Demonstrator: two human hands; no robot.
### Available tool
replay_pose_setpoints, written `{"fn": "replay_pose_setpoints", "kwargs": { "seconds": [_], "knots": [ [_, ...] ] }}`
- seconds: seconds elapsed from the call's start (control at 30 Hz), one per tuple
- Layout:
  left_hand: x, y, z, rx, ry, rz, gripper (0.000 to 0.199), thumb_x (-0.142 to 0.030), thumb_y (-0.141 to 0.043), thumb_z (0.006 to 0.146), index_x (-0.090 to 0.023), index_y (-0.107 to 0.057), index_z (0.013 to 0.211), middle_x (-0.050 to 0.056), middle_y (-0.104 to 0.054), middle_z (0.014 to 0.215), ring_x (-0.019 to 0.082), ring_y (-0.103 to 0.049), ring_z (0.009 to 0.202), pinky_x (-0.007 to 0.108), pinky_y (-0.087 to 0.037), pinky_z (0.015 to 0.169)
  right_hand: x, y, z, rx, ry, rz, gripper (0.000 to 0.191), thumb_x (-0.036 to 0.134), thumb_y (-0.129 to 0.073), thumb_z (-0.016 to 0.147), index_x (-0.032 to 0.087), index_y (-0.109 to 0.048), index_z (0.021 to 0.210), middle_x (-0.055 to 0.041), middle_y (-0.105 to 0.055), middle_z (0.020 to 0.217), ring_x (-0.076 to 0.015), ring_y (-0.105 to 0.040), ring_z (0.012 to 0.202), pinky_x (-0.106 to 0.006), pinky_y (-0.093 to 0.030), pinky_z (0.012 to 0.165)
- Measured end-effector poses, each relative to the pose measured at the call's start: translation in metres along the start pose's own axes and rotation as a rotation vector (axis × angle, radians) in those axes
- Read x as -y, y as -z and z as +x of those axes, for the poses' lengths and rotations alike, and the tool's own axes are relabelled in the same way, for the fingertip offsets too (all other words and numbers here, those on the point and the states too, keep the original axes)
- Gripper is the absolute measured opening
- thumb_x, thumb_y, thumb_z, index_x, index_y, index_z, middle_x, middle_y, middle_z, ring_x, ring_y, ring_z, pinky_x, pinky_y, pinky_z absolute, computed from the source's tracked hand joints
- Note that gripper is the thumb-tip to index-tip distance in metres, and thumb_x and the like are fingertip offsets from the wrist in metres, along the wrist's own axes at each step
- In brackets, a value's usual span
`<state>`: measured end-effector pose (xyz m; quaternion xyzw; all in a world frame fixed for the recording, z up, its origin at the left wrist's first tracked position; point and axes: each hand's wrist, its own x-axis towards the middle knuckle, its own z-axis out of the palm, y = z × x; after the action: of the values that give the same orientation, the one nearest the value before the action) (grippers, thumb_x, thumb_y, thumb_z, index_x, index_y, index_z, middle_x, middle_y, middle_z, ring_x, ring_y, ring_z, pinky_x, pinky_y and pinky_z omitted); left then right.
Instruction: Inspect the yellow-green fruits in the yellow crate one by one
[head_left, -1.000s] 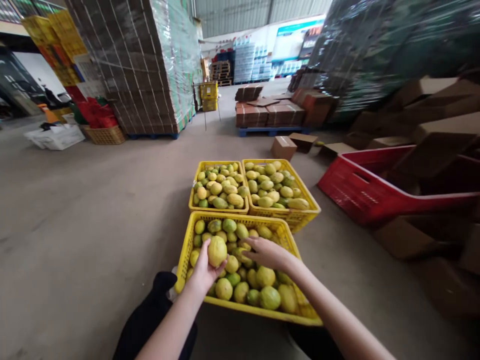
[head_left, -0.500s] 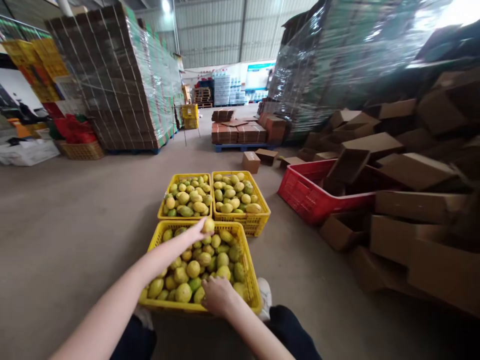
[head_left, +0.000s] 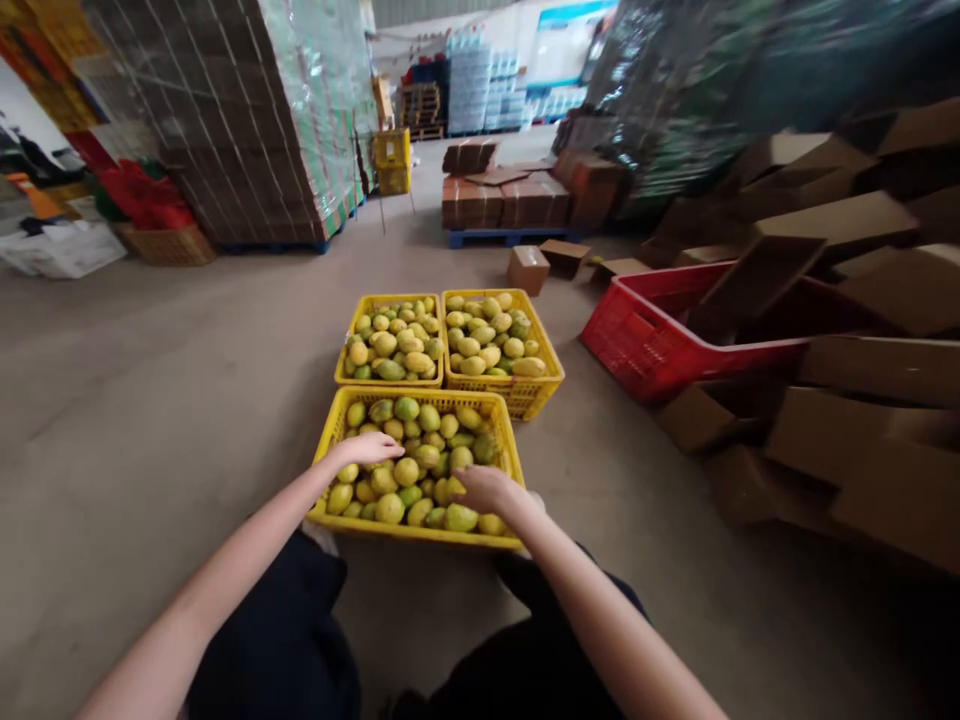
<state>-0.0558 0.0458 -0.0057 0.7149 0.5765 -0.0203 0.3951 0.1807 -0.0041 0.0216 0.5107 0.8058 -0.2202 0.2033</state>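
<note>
In front of my legs stands a yellow plastic crate (head_left: pixel 420 535) full of yellow-green, roundish to oval fruit (head_left: pixel 389 508) that looks like small mangoes. My left hand (head_left: pixel 373 447) is over the left part of the crate, palm down, fingers stretched out and holding nothing I can see. Over the right part is my right hand (head_left: pixel 486 487), its fingers loosely apart and pointing left, close above the fruit. Some blur and the fruit beneath partly obscure its fingertips.
Two more yellow crates, a left one (head_left: pixel 341 366) and a right one (head_left: pixel 559 373), hold similar fruit just beyond. To the right stand a red crate (head_left: pixel 637 345) and a heap of cardboard boxes (head_left: pixel 847 440). Flattened cartons (head_left: pixel 534 203) lie on a blue pallet ahead.
My left hand has moved back and left from the crate's far edge and no longer holds a fruit. My right hand has shifted deeper over the crate. The view has tilted down.
</note>
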Motion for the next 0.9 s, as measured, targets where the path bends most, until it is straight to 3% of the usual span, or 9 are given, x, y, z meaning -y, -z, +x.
{"fn": "replay_pose_setpoints", "kwargs": {
  "seconds": [0.07, 0.17, 0.33, 0.5, 0.6, 0.73, 0.9],
  "knots": [
    [0.019, -0.005, -0.032, 0.024, 0.045, 0.064, 0.03, -0.041, -0.054, 0.092, -0.018, -0.072, 0.1, 0.006, -0.075, 0.113, 0.024, -0.067, 0.106, 0.031, -0.049, 0.094, 0.0, -0.002, 0.006, 0.019, -0.017, -0.013, 0.039, 0.031, -0.056, 0.095, 0.016, -0.063, 0.131, -0.0198, -0.066, 0.131, -0.0343, -0.065, 0.12, -0.041, -0.053, 0.095],
    [0.026, -0.016, -0.061, 0.051, 0.084, 0.118, 0.037, -0.041, -0.046, 0.097, -0.019, -0.07, 0.115, 0.006, -0.071, 0.126, 0.023, -0.065, 0.115, 0.028, -0.047, 0.098, 0.007, -0.009, 0.014, 0.055, -0.014, -0.02, 0.042, 0.031, -0.055, 0.095, 0.013, -0.061, 0.132, -0.0226, -0.065, 0.131, -0.0361, -0.064, 0.121, -0.043, -0.052, 0.095],
    [0.012, -0.036, -0.074, 0.039, 0.078, 0.225, 0.046, -0.045, -0.042, 0.099, -0.018, -0.062, 0.13, 0.012, -0.063, 0.137, 0.029, -0.06, 0.124, 0.035, -0.046, 0.103, 0.026, -0.025, 0.028, 0.096, 0.02, -0.003, 0.043, 0.035, -0.053, 0.098, 0.015, -0.06, 0.135, -0.0211, -0.065, 0.132, -0.0334, -0.064, 0.122, -0.043, -0.051, 0.097],
    [0.008, -0.038, -0.08, 0.066, 0.084, 0.344, 0.048, -0.043, -0.047, 0.097, -0.017, -0.058, 0.135, 0.017, -0.062, 0.137, 0.035, -0.061, 0.122, 0.043, -0.048, 0.101, 0.023, -0.037, 0.055, 0.166, 0.031, 0.018, 0.036, 0.037, -0.06, 0.096, 0.017, -0.061, 0.127, -0.0124, -0.065, 0.128, -0.0252, -0.065, 0.113, -0.047, -0.053, 0.098],
    [0.01, -0.037, -0.086, 0.059, 0.108, 0.38, 0.047, -0.04, -0.046, 0.098, -0.013, -0.058, 0.134, 0.02, -0.063, 0.134, 0.036, -0.063, 0.12, 0.044, -0.048, 0.1, 0.009, -0.039, 0.082, 0.145, -0.013, 0.05, 0.034, 0.033, -0.064, 0.094, 0.018, -0.062, 0.124, -0.0124, -0.065, 0.125, -0.0262, -0.064, 0.113, -0.044, -0.053, 0.096],
    [0.013, -0.039, -0.094, 0.007, 0.039, 0.38, 0.051, -0.042, -0.041, 0.1, -0.013, -0.052, 0.14, 0.018, -0.062, 0.136, 0.032, -0.06, 0.125, 0.043, -0.045, 0.105, -0.01, -0.034, 0.13, 0.012, -0.112, 0.099, 0.041, 0.028, -0.061, 0.093, 0.018, -0.057, 0.132, -0.0178, -0.064, 0.129, -0.0327, -0.06, 0.122, -0.039, -0.049, 0.096],
    [0.014, -0.041, -0.096, 0.011, 0.081, 0.347, 0.053, -0.039, -0.041, 0.099, -0.012, -0.049, 0.144, 0.018, -0.064, 0.132, 0.034, -0.061, 0.121, 0.045, -0.044, 0.105, -0.017, -0.03, 0.196, -0.142, -0.253, 0.149, 0.05, 0.028, -0.05, 0.096, 0.005, -0.043, 0.14, -0.0282, -0.053, 0.137, -0.0342, -0.056, 0.128, -0.037, -0.047, 0.097]
  ]
}}
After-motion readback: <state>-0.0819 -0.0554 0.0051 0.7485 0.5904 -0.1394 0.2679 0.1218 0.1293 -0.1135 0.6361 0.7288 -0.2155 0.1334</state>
